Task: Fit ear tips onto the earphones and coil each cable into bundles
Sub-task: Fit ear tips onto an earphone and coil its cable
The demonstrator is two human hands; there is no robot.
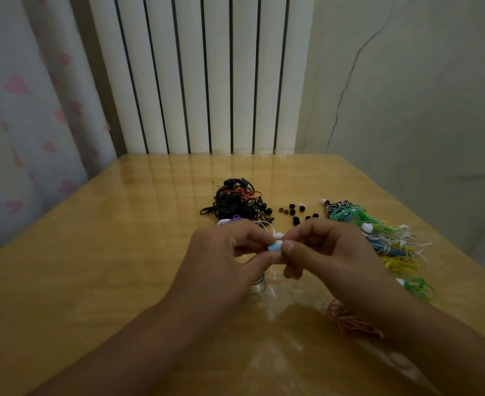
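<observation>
My left hand (224,252) and my right hand (321,252) meet above the table's middle. Between their fingertips sits a small light-blue and white earbud (275,246); the left thumb and fingers pinch it, and the right thumb and forefinger pinch its tip end. A thin white cable (264,224) runs back from it. Several loose black ear tips (297,213) lie scattered behind the hands. A tangle of black earphones (235,202) lies back left, and a row of coloured earphone bundles (384,238) runs along the right.
The glossy wooden table (92,267) stands against a white radiator (201,81). A small clear jar (257,284) stands under my left hand. An orange cable coil (347,318) lies under my right wrist. A purple and white cable (230,221) peeks out behind the left hand.
</observation>
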